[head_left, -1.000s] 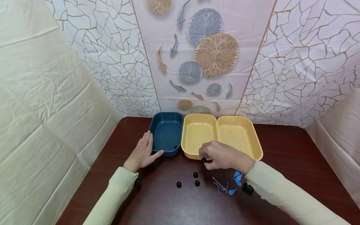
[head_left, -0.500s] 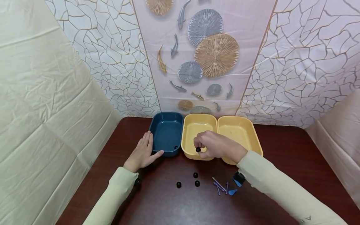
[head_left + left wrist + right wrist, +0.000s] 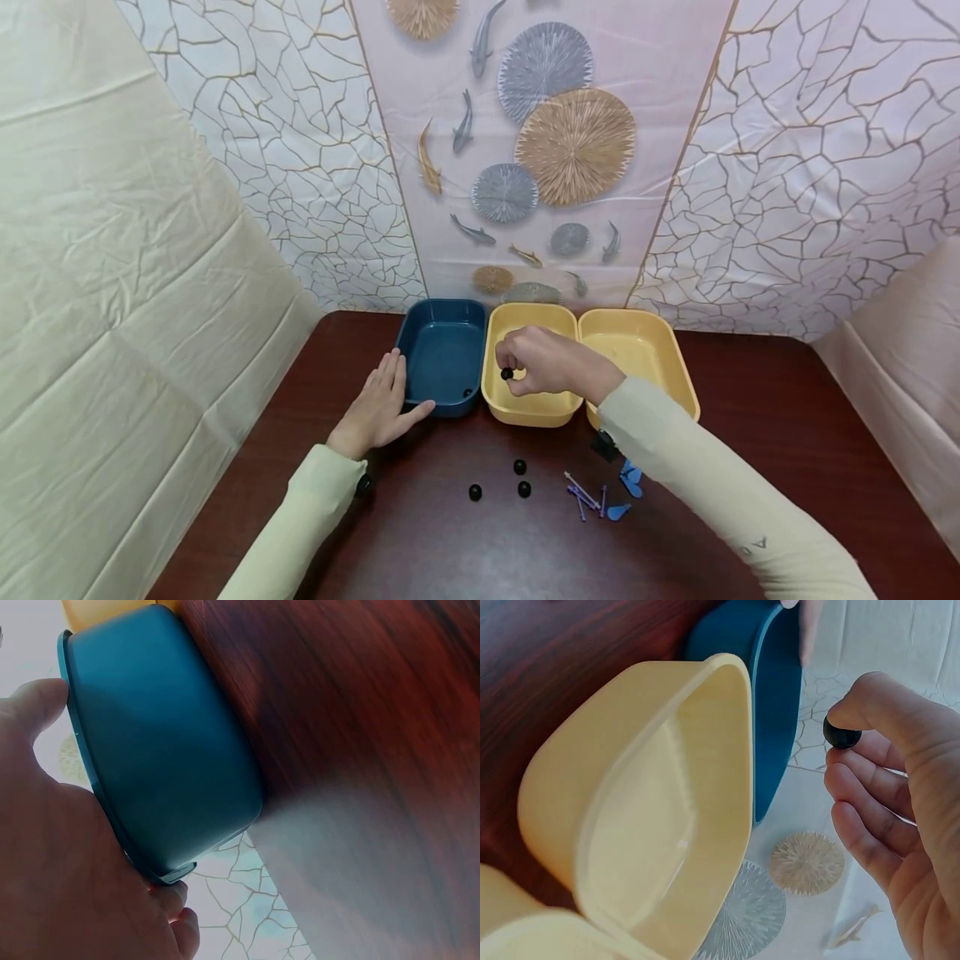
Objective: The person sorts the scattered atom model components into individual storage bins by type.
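Fingers (image 3: 862,776) of the right hand (image 3: 551,360): thumb and forefinger pinching one black rounded piece (image 3: 842,736), the remaining fingers bent behind it
Position of held piece: raised over the middle yellow tray (image 3: 528,417), apart from its walls as seen from the right wrist
Left hand (image 3: 371,410): fingers straight and close together along the left rim of the blue tray (image 3: 446,354), thumb spread away along the near rim, touching it
Trays, three, in a row at the back of the table (image 3: 487,554): blue at left, middle yellow, then the right yellow tray (image 3: 641,354); the two yellow ones side by side
Blue tray contents: one small black piece (image 3: 467,392), near-right corner
Loose black pieces (image 3: 476,492), three, on the table before the trays; two near each other, one a little to the left
Purple sticks (image 3: 585,497), a small crossed group, right of the black pieces
Blue flat pieces (image 3: 618,512), several, beside the sticks, some partly overlapping
Sleeves (image 3: 708,467), pale, long, on both arms
Backdrop (image 3: 577,146): printed cloth with round motifs and fish
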A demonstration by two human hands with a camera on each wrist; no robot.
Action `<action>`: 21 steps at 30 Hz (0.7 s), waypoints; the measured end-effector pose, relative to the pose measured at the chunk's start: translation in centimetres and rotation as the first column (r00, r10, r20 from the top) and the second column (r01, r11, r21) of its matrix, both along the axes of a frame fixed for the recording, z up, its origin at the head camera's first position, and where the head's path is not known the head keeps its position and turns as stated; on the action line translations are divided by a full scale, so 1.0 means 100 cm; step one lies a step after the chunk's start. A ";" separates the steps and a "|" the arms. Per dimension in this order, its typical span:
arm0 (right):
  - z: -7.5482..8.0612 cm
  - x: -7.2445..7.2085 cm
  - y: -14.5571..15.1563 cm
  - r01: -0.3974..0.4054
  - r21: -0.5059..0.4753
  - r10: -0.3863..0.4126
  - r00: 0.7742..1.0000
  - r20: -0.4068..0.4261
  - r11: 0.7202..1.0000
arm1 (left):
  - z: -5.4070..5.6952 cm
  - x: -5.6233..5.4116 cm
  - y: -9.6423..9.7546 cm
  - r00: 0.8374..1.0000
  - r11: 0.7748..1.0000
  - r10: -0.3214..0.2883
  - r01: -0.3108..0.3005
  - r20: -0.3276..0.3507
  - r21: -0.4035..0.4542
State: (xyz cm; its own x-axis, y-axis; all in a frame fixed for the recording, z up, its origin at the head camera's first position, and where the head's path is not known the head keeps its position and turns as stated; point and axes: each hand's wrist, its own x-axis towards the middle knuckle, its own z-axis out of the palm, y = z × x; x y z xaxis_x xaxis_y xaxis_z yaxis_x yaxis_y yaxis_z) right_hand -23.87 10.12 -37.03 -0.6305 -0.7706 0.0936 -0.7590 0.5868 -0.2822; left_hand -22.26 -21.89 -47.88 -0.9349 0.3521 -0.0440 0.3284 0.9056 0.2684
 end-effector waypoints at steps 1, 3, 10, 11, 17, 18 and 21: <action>0.000 -0.002 -0.002 0.001 0.000 -0.001 1.000 0.005 1.000 | 0.000 0.000 0.000 1.000 1.000 -0.001 0.001 -0.001 0.002; -0.001 -0.005 -0.007 -0.001 0.002 0.001 1.000 0.009 1.000 | 0.000 0.000 0.000 1.000 1.000 -0.003 0.003 -0.002 0.009; -0.009 -0.016 -0.027 -0.004 0.013 0.003 1.000 0.009 1.000 | 0.000 0.000 -0.002 1.000 1.000 -0.002 0.002 -0.005 0.004; -0.009 -0.018 -0.029 0.000 0.015 -0.001 1.000 0.011 1.000 | 0.000 0.000 -0.002 1.000 1.000 -0.003 0.003 -0.004 0.004; -0.014 -0.026 -0.038 0.014 0.021 -0.015 1.000 0.012 1.000 | 0.002 0.000 -0.002 1.000 1.000 0.002 -0.002 0.010 0.002; -0.015 -0.028 -0.039 0.017 0.018 -0.017 1.000 0.015 1.000 | 0.002 -0.001 -0.002 1.000 1.000 0.001 -0.001 0.009 0.007; -0.021 -0.034 -0.041 0.030 0.010 -0.030 0.999 0.020 0.999 | -0.002 -0.002 -0.002 1.000 1.000 -0.002 0.002 0.006 0.015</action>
State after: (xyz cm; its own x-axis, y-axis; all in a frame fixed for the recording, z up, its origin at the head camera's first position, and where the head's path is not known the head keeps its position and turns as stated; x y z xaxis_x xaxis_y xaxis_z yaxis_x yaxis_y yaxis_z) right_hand -27.23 5.99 -39.15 -0.6553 -0.7518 0.0733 -0.7349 0.6122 -0.2919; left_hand -22.49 -22.06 -48.04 -0.9341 0.3544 -0.0439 0.3284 0.9008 0.2840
